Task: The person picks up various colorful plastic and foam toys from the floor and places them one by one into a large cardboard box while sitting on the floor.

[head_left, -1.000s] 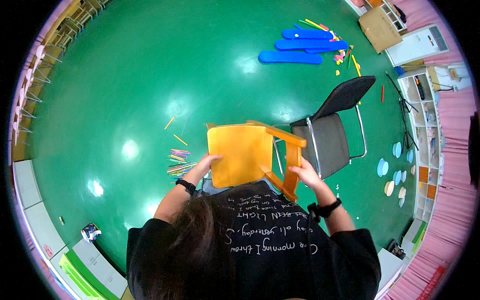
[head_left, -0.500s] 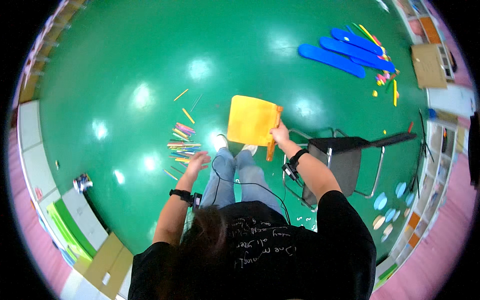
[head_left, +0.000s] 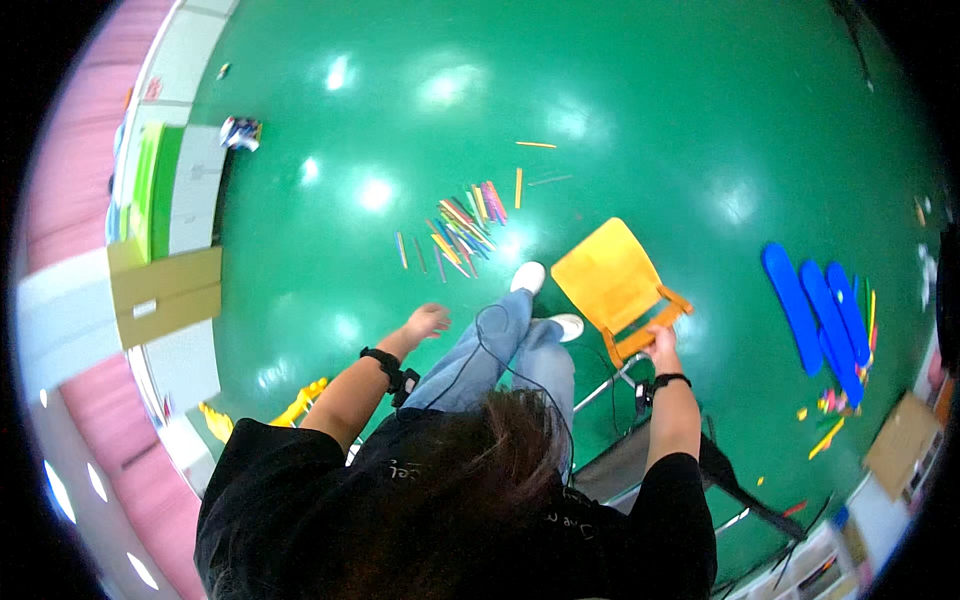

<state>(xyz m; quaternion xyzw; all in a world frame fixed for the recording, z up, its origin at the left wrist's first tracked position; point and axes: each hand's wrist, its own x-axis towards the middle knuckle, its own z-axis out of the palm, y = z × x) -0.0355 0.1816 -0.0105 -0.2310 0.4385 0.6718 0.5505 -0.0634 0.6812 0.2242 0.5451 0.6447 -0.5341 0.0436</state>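
Observation:
My right hand (head_left: pixel 662 345) is closed around the orange top rail of a small yellow chair (head_left: pixel 607 272), just beyond my feet on the right. A gap shows between the rail and the yellow seat; the chair's legs are hidden below it. My left hand (head_left: pixel 428 321) hangs empty in front of my left thigh, its fingers loosely curled and a little apart. Beyond that hand, a loose heap of colored sticks (head_left: pixel 462 232) lies on the green floor, and a few single sticks lie around it.
A black chair (head_left: pixel 625 462) with metal legs stands close by my right arm. Long blue boards (head_left: pixel 792 308) lie on the floor at the right, next to small colored pieces. At the left are a cardboard box (head_left: pixel 165 290) and white cabinets (head_left: pixel 197 190). Something yellow (head_left: pixel 300 402) shows behind my left arm.
My view and body have turned to the left, so the sticks and boards appear shifted and rotated. The small chair has turned with my right hand, still held. My left hand's fingers are more curled.

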